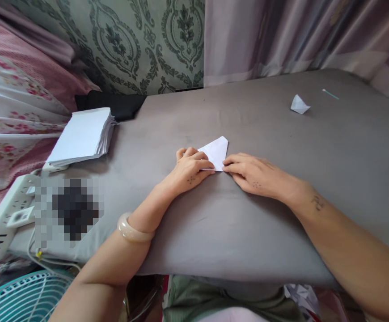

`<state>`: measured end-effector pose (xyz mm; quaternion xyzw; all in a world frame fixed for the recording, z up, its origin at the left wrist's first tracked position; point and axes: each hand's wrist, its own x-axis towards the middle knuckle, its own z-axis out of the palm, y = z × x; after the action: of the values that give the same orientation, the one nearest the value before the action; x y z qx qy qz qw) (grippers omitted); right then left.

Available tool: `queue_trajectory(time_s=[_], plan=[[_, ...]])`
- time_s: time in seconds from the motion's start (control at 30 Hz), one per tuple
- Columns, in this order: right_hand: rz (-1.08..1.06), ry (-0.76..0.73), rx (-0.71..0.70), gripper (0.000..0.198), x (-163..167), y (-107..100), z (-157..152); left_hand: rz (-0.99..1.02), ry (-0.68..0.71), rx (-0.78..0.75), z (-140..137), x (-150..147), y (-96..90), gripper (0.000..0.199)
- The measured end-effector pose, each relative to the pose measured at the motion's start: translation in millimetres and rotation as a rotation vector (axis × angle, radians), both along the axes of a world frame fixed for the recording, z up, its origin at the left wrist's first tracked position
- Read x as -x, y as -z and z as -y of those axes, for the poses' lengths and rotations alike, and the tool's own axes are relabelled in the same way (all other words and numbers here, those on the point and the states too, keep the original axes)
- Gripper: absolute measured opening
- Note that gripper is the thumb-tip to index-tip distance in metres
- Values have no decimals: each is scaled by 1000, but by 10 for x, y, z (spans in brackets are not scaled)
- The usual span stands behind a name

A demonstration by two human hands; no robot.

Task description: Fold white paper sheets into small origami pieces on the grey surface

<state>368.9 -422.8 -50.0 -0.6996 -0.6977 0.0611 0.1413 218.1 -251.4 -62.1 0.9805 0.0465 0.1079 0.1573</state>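
Note:
A folded sheet of white paper (217, 151) lies on the grey-covered surface in front of me, with a pointed top and a straight lower edge. My left hand (192, 167) rests over its left part, fingers curled and gripping the lower edge, so that side is hidden. At the paper's lower right corner, the closed fingertips of my right hand (251, 172) pinch the edge. A pale bangle (134, 229) sits on my left forearm. Farther back on the right stands a small folded paper shape (299, 104).
A stack of white paper (82, 134) lies at the left, beside a black cloth (114, 105). A thin cotton swab (330, 94) lies at the back right. The left edge has a white power strip (5, 219) with cables and a teal fan (27, 297) below.

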Motion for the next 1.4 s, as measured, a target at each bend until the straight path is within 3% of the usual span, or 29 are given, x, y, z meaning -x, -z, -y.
queue_trajectory(time_s=[0.27, 0.47, 0.77, 0.97, 1.4], plan=[[-49, 17, 44, 40, -29, -34, 36, -41, -196, 326, 9, -96, -40, 24], [-93, 26, 11, 38, -44, -14, 31, -77, -379, 442, 22, -184, -7, 19], [-139, 63, 31, 42, -56, -42, 19, -83, -413, 427, 45, -194, -16, 26], [-39, -8, 22, 48, -39, -9, 33, -66, -430, 389, 60, -177, -22, 34], [-56, 3, -83, 40, -55, 101, -42, -36, -446, 322, 11, -196, 78, 26]])
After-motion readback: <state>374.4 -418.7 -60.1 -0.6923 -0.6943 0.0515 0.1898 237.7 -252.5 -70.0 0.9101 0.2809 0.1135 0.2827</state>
